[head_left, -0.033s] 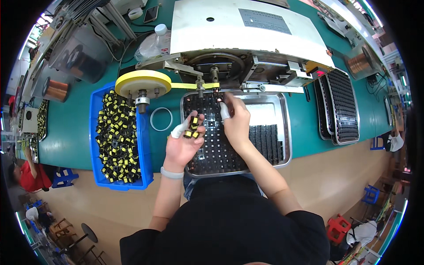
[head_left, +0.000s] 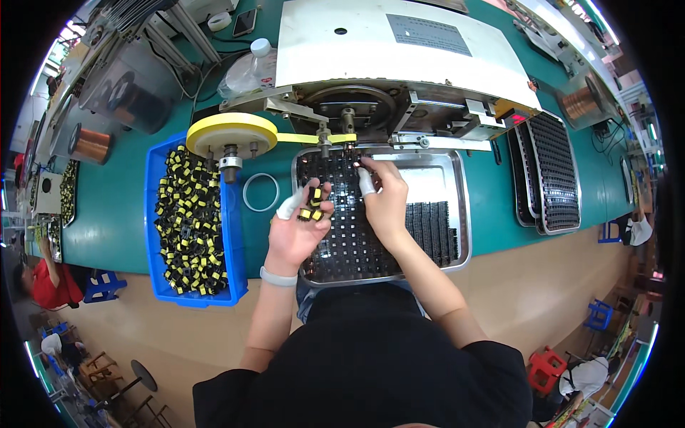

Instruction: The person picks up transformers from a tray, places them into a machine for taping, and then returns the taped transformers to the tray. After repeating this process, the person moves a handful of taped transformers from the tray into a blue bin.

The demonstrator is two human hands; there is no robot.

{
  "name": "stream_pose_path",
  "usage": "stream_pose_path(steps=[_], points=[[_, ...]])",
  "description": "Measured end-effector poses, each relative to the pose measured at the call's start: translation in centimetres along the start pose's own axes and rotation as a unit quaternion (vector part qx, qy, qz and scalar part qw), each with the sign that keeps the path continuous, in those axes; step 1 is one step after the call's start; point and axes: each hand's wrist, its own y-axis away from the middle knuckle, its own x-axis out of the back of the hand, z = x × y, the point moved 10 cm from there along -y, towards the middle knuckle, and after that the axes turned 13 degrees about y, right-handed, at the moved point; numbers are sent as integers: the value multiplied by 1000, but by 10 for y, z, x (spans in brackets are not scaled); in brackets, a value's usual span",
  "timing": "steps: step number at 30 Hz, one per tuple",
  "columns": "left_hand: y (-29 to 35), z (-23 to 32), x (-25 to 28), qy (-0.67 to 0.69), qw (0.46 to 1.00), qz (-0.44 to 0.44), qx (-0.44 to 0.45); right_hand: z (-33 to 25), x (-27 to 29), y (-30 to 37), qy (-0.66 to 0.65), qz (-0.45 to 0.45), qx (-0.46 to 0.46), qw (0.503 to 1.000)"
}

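My left hand (head_left: 294,227) is palm up, fingers curled round several small black coil bobbins (head_left: 311,214) wrapped in yellow tape. Its thumb wears a white cover. Just below the machine's spindle (head_left: 348,118), my right hand (head_left: 385,198), also with a white-covered thumb, pinches a small dark bobbin (head_left: 359,163) with some copper showing; the fingers partly hide it. Yellow tape (head_left: 300,138) runs from a large roll (head_left: 230,134) to the spindle. Under both hands lies a metal tray (head_left: 465,214) holding rows of dark bobbins (head_left: 346,246).
At left stands a blue bin (head_left: 237,282) full of yellow-taped bobbins. A white ring (head_left: 261,192) lies between bin and tray. The white machine housing (head_left: 328,50) spans the back. Stacked trays (head_left: 558,175) sit at right, near a copper wire spool (head_left: 581,105). Other people sit farther off.
My right hand has shifted slightly to the right and toward me, away from the spindle. My left hand stays nearly still with the bobbins.
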Motion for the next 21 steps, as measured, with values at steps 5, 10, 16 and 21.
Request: stream_pose_path(steps=[5,10,16,21], points=[[-28,-6,-4,28,999,2,44,14,13,11,-94,-50,-49,993],[-56,-14,-11,-29,998,26,42,34,22,19,-132,-61,-86,986],[-77,-21,-5,-61,996,59,36,49,26,23,-147,-62,-109,981],[-84,-33,-16,-70,996,33,38,43,28,19,-173,-45,-114,977]])
